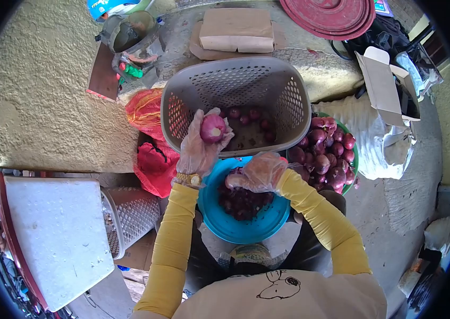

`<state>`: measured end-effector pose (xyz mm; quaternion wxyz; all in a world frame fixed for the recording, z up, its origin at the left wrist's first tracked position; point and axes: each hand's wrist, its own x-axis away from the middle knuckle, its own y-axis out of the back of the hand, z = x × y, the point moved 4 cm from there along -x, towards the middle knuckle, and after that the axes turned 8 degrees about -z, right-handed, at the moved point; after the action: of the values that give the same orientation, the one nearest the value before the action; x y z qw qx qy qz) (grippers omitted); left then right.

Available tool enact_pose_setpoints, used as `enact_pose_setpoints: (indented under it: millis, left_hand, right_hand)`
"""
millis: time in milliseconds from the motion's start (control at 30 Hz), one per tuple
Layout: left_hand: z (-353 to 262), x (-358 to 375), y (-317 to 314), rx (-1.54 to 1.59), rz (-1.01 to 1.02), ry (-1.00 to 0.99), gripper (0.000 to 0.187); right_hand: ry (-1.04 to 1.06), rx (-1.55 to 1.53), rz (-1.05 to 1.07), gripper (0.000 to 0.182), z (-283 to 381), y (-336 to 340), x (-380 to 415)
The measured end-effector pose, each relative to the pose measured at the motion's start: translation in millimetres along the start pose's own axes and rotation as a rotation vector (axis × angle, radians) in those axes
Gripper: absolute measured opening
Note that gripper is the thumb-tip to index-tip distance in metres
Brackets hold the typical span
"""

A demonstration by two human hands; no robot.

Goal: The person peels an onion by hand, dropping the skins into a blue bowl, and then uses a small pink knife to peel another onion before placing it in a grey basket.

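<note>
My left hand (pixel 200 139), in a thin see-through plastic glove, is closed around a red onion (pixel 212 128) at the front left rim of a grey-brown plastic basket (pixel 235 153). Several small red onions (pixel 254 114) lie on the basket's floor. Over a blue basin (pixel 243 232), my gloved right hand (pixel 261 173) has its fingers curled in. Whether it holds anything is hidden. Dark red onion skins (pixel 243 204) cover the bottom of the basin. To the right of that hand, many red onions (pixel 327 153) are heaped in a green-rimmed container (pixel 353 173).
A red mesh sack (pixel 153 159) lies left of the basket. Beyond the basket are a cardboard box (pixel 236 32) and a dark red lid (pixel 331 16). At left stand a white board (pixel 57 234) and a white perforated basket (pixel 134 215). A white sack (pixel 366 114) lies at right.
</note>
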<state>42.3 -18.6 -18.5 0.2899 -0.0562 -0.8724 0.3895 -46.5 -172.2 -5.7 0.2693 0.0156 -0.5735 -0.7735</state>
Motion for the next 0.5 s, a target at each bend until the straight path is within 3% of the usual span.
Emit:
enact_pose_setpoints:
  millis: [100,167,267,400,500]
  left_hand:
    - [6.7,0.6,-4.4,0.050,-0.002,0.076,0.055]
    - [9.8,1.3,-6.0,0.088,0.008,0.109,0.054]
    - [12.1,0.8,-3.7,0.091,0.083,0.132,0.053]
    - [12.0,-5.3,3.3,0.213,0.026,0.186,0.052]
    - [12.5,-2.7,3.5,0.241,-0.033,0.197,0.050]
  right_hand:
    - [-0.080,0.005,-0.026,0.079,-3.8,-11.0,-3.5]
    - [0.113,-0.029,-0.159,0.078,1.1,10.7,3.4]
    - [0.232,-0.193,-0.275,0.076,-2.3,21.3,3.2]
    - [0.069,-0.107,-0.124,0.073,1.8,35.9,0.0]
    - [0.067,-0.123,-0.292,0.076,-7.4,36.6,-2.1]
